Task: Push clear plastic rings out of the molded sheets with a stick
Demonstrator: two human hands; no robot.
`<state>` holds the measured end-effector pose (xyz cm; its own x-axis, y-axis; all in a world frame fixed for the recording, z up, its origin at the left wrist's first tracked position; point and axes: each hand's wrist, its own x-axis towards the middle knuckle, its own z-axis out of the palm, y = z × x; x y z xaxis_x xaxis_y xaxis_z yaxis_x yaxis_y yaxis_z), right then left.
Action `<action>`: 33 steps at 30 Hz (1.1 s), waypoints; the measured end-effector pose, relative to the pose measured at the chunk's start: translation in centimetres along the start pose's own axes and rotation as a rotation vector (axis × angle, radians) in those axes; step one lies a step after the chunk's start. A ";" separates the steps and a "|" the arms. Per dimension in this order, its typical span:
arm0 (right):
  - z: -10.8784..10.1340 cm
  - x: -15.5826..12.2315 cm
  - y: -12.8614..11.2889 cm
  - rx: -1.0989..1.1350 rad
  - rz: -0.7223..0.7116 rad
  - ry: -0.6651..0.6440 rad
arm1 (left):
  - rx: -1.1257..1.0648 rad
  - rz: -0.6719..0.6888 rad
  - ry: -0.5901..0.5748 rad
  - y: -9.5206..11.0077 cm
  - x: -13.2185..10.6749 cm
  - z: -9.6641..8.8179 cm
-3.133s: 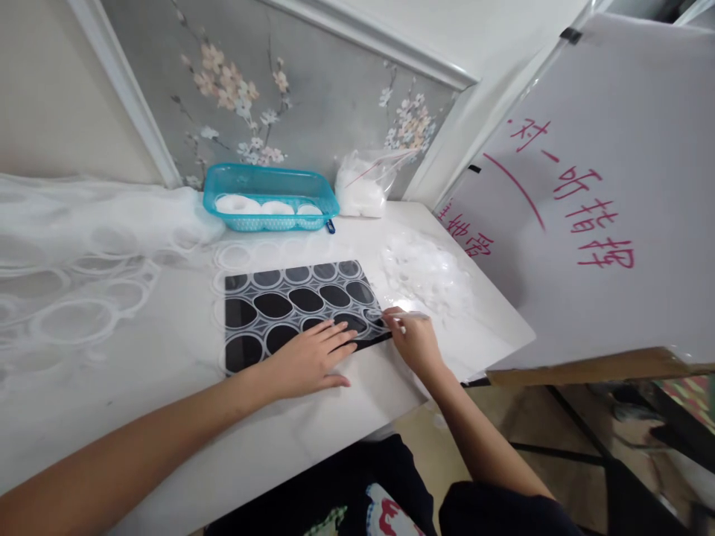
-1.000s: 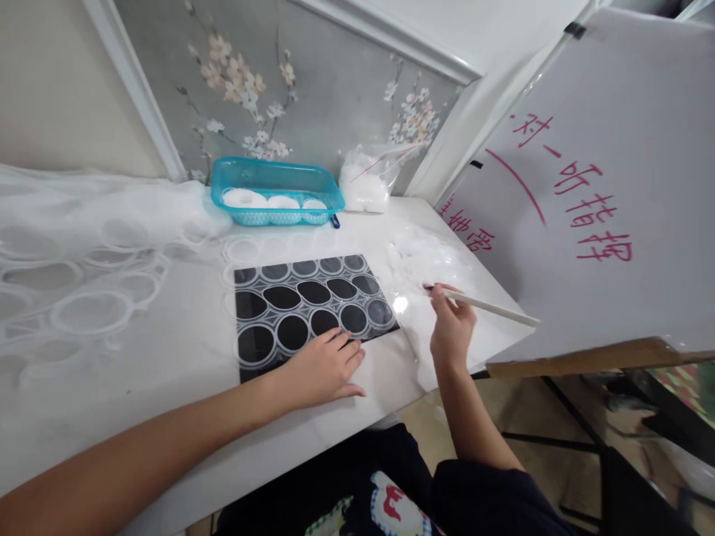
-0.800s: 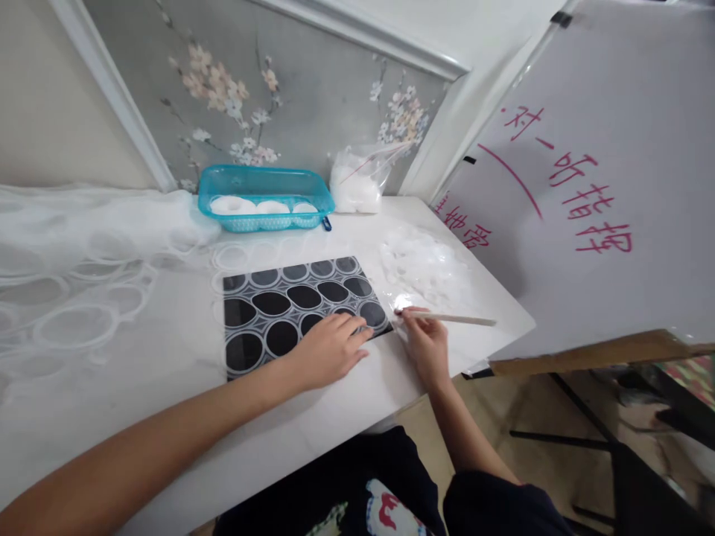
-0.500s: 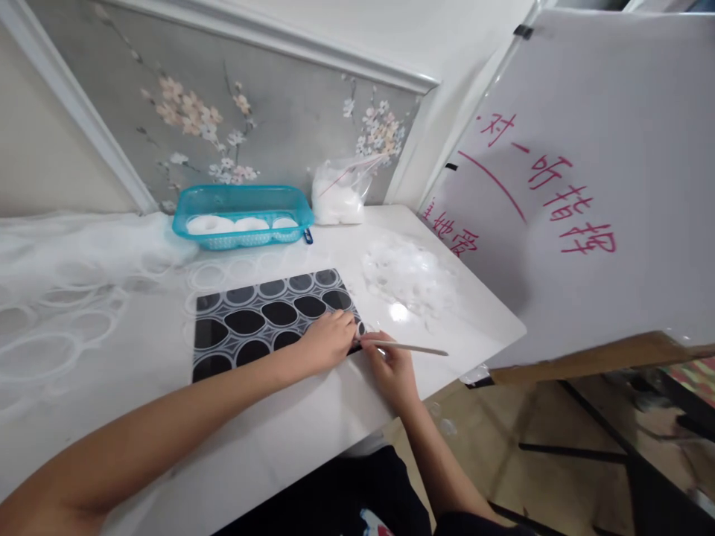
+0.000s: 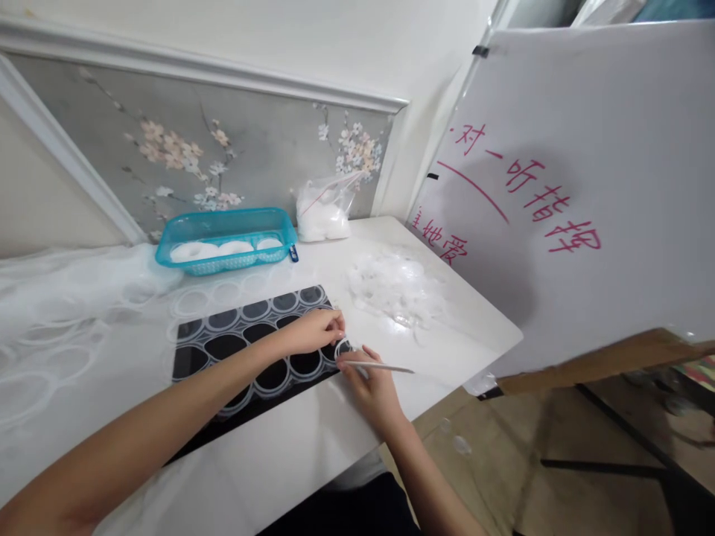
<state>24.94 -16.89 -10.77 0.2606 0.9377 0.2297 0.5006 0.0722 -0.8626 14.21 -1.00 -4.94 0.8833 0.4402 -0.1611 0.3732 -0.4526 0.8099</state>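
Observation:
A black mat [image 5: 234, 350] lies on the white table under sheer white lace fabric [image 5: 72, 327] patterned with rings. My left hand [image 5: 310, 331] rests on the mat's right end with its fingers curled in a pinch on the lace. My right hand [image 5: 372, 383] sits just right of it at the mat's corner, closed round a thin stick-like tool [image 5: 380, 366] whose tip points left at the fabric.
A teal basket [image 5: 226, 238] with white rolls stands at the back, a clear bag of white pieces [image 5: 322, 212] beside it. A pile of cut white pieces [image 5: 394, 286] lies right of the mat. A whiteboard [image 5: 558, 193] with red writing leans at the right.
My right hand came back from the pile of white pieces to the mat's right corner with the tool. My left hand went from flat to a pinch. The view shifted up and right.

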 end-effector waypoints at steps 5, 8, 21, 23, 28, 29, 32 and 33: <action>0.0 0.3 -0.7 -0.107 0.031 -0.084 | -0.373 -0.008 0.074 1.1 2.4 -1.5; 0.0 0.5 -1.1 -0.114 0.070 -0.064 | -0.667 -0.002 0.408 1.6 3.9 -3.5; -0.3 0.1 -0.8 0.032 0.112 0.025 | -1.385 -0.233 0.647 2.2 -8.8 -1.7; -0.2 -0.2 -1.5 0.220 0.179 0.136 | -1.416 -0.188 0.540 3.2 -10.8 -1.5; 0.5 -1.4 -6.6 1.018 0.368 0.266 | -1.396 -0.043 0.399 5.7 -14.3 -1.7; 0.6 -1.7 -7.9 1.133 0.383 0.255 | -1.388 -0.027 0.380 6.1 -14.8 -1.9; 1.0 -2.5 -11.7 1.310 0.375 0.226 | -1.387 0.013 0.340 7.0 -16.1 -2.4; 1.2 -2.6 -12.8 1.338 0.358 0.207 | -1.387 0.025 0.335 7.2 -16.5 -2.5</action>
<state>16.91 -19.90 -0.89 0.3795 0.9158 -0.1317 -0.7444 0.2178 -0.6312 1.60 -9.57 4.98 0.7051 0.6913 -0.1580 -0.3888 0.5632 0.7292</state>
